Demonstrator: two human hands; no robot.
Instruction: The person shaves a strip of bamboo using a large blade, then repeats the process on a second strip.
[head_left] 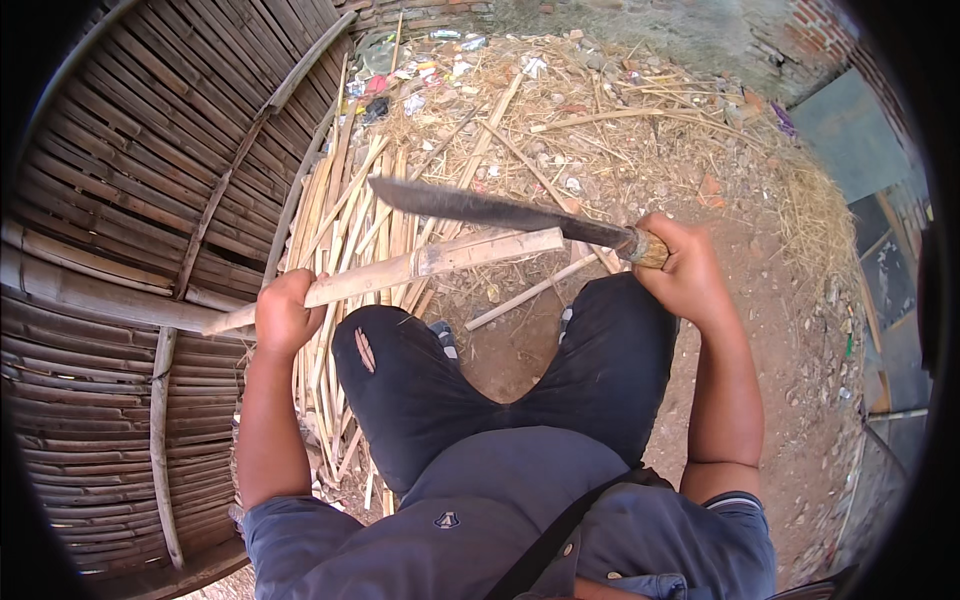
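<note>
Two hands [288,312] [685,265] clench bamboo [400,274] (left) and machete [500,209] (right).

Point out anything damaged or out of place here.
The trousers have a ragged, gaping tear at the left knee. Litter lies scattered near the far wall, bright against the straw. The machete in the right hand and bamboo in the left hand look normally held.

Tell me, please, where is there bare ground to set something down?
Mostly bare brown soil lies between the right forearm and the grey sheets; a smaller patch lies between the black-trousered knees, bordered by the short pale stick. Crowded: the left side, where long pale split-bamboo strips lie beside the brown bamboo-slat wall.
</note>
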